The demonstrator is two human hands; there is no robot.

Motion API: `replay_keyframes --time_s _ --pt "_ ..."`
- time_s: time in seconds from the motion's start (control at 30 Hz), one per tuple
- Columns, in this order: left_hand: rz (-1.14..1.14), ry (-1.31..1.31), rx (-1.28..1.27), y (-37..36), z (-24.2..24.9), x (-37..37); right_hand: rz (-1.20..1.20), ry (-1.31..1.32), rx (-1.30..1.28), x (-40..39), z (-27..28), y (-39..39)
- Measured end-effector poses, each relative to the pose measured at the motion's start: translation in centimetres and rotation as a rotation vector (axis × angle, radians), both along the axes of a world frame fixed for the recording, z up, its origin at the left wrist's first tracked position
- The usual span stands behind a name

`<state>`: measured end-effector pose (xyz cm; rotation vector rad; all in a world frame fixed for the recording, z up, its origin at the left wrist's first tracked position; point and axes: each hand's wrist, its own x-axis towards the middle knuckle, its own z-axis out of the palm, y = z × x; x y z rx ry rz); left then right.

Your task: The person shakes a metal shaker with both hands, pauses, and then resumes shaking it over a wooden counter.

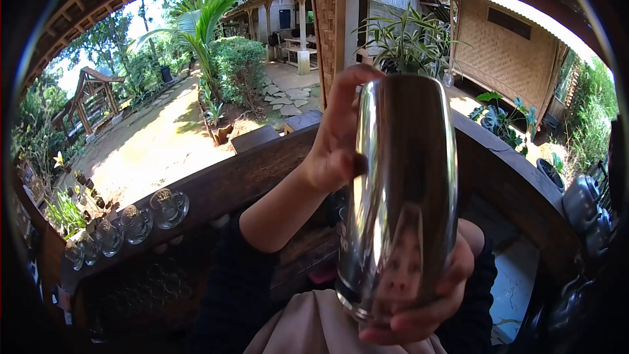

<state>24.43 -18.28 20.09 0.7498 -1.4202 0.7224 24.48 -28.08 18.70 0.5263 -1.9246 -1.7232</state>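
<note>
A tall, mirror-like metal canister [406, 177] fills the middle of the head view, close to the camera and slightly tilted. Its exact kind is not clear; a ring runs around the lower end, and the polished side carries reflections. My left hand [337, 137] grips its upper left side, thumb against the metal and fingers reaching behind the top, partly hidden. Around the lower right end wraps my right hand [439, 295], with fingers curled over the base. Both hands are closed on the same canister.
Behind the hands runs a dark wooden counter ledge [216, 187]. Several upturned clear glasses [169, 208] line its left part. Silver metal vessels [582, 200] stand at the right edge. Potted plants [409, 42] and a sunlit yard lie beyond.
</note>
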Motion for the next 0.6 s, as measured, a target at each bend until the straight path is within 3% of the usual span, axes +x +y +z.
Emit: replay_keyframes --time_s 0.03,0.07,0.1,0.13,0.17,0.2,0.23,0.27,0.3,0.33,0.37,0.4,0.43,0.47,0.5,0.53,0.57,0.6 --pt "0.045 0.004 -0.024 -0.4 0.1 -0.2 -0.002 0.002 0.002 0.9 0.1 0.7" --pt "0.042 0.013 -0.024 0.2 -0.2 0.3 -0.094 0.220 0.090 2.1 0.6 1.5" --pt "-0.229 0.415 -0.028 1.6 -0.6 1.7 -0.186 0.437 0.176 2.5 0.8 1.7" --pt "-0.501 0.813 -0.032 3.2 -1.1 3.7 -0.572 0.643 -0.250 3.6 1.0 -2.5" --pt "-1.044 0.726 0.226 4.4 -1.7 7.6 -0.562 0.793 -0.350 5.8 2.6 -0.9" --pt "-0.834 0.758 -0.022 6.0 -4.1 12.6 -0.629 1.048 -0.357 8.2 2.9 0.9" --pt "-0.573 1.061 -0.267 4.3 -3.2 10.9 -0.496 1.489 -0.768 9.5 2.1 2.4" --pt "-0.284 1.336 -0.510 2.7 -2.4 9.1 -0.494 1.486 -0.770 9.2 2.0 2.4" --pt "-0.279 1.332 -0.511 2.6 -3.4 9.5 -0.507 1.493 -0.758 8.9 1.8 2.3" --pt "-0.609 1.045 -0.389 3.1 -4.3 10.4 -0.518 1.492 -0.742 7.8 2.4 2.3" --pt "-0.909 0.738 -0.256 3.7 -5.4 11.3 -0.606 1.188 -0.420 6.3 2.6 1.6" --pt "-0.900 0.743 -0.265 3.6 -4.9 8.8 -0.647 0.994 -0.405 3.6 2.4 -0.2" --pt "-0.755 0.757 -0.086 3.2 -2.8 4.2 -0.682 0.801 -0.382 1.1 1.7 -1.9" --pt "-0.609 0.766 0.094 2.7 -1.3 1.5 -0.572 0.706 -0.293 -0.9 0.3 -2.6" --pt "-0.603 0.775 0.093 2.2 -1.0 1.1 -0.209 0.478 -0.164 0.1 -1.5 -0.6" --pt "-0.440 0.507 0.106 1.6 -0.7 1.0 0.145 0.241 -0.027 0.5 -2.4 1.3" --pt "-0.279 0.239 0.117 1.2 -0.7 0.9 -0.037 0.413 -0.007 1.0 -2.3 1.0" --pt "-0.367 0.425 0.079 2.1 -0.7 2.1 -0.223 0.580 0.008 0.9 -0.8 0.5"
